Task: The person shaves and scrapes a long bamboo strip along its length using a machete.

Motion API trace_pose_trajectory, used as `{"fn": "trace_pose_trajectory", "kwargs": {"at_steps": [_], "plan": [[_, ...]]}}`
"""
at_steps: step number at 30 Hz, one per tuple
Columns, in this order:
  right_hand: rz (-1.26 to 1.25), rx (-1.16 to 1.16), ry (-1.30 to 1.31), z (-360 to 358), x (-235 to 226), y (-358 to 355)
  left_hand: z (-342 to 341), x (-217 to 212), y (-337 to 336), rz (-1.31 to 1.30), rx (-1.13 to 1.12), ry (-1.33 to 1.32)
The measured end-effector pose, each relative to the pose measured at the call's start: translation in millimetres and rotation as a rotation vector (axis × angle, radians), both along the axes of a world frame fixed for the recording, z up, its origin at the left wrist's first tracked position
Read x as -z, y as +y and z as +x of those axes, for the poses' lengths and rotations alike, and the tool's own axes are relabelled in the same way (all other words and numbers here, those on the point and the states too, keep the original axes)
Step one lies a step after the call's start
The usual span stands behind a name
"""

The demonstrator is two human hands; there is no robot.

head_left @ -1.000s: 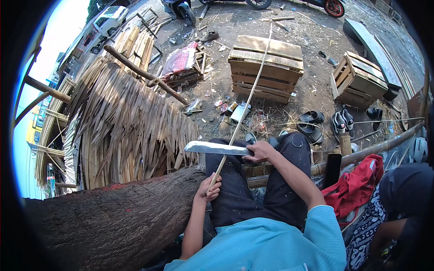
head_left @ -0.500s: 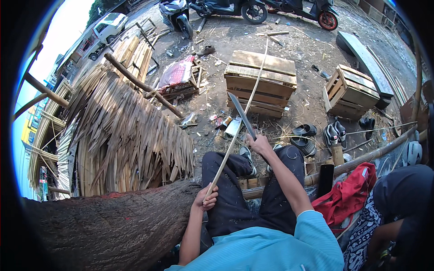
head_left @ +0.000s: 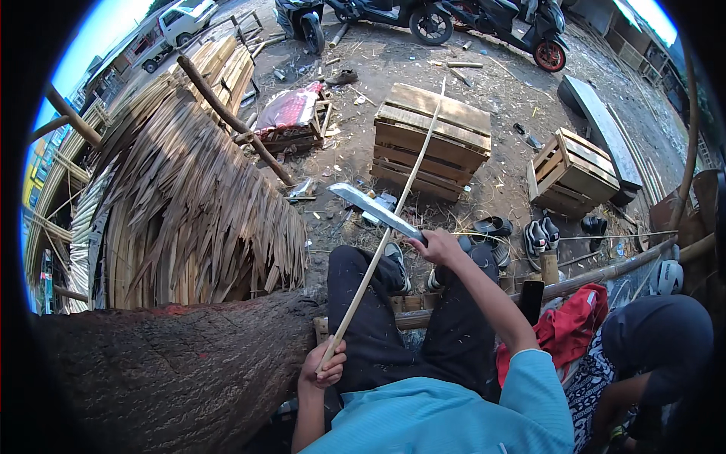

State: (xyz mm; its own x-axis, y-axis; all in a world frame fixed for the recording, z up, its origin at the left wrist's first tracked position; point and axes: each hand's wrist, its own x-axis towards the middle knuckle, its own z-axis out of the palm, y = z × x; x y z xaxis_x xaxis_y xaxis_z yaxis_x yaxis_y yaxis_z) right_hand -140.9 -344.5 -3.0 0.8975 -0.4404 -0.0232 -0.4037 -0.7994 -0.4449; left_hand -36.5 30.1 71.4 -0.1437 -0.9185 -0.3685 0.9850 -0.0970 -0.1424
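Observation:
Over my left thigh, my left hand point(head_left: 324, 365) is closed around the lower end of a long pale bamboo strip point(head_left: 357, 300). The strip slants away from me, up and slightly right, its far end showing in front of a wooden crate. My right hand point(head_left: 440, 248) grips the handle of a machete point(head_left: 374, 207), above my knees. Its broad blade points up and left and crosses the strip near the middle; whether the edge touches the strip I cannot tell. The handle is mostly hidden in my fingers.
Ahead stand a slatted wooden crate point(head_left: 431, 140) and a smaller crate point(head_left: 573, 172). A thick tree trunk point(head_left: 174, 371) lies at my left, below dry thatch point(head_left: 197, 181). At right are a red cloth point(head_left: 567, 325), a dark phone point(head_left: 532, 300) and a seated person point(head_left: 658, 337). Shoes point(head_left: 541, 238) lie nearby.
The machete has swung from pointing steeply up along the strip to lying more sideways across it, pointing left. My left hand, still on the strip, appears lower and further left.

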Motion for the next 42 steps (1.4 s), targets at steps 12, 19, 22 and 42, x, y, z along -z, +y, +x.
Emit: {"fn": "trace_pose_trajectory", "kwargs": {"at_steps": [12,19,22,42], "plan": [[0.055,-0.473,0.301,4.1,-64.0,43.3,-9.0,0.8,5.8,-0.142,-0.051,0.255],[-0.01,0.173,0.174,-19.3,-35.5,-26.5,-23.0,-3.9,5.3,-0.166,-0.07,0.318],[0.024,0.549,0.254,-28.0,-19.0,-68.6,-22.8,0.1,0.4,-0.181,-0.032,0.279],[0.391,0.653,0.147,-91.9,-58.5,27.7,-18.9,2.0,22.5,-0.099,0.071,0.238]]}}
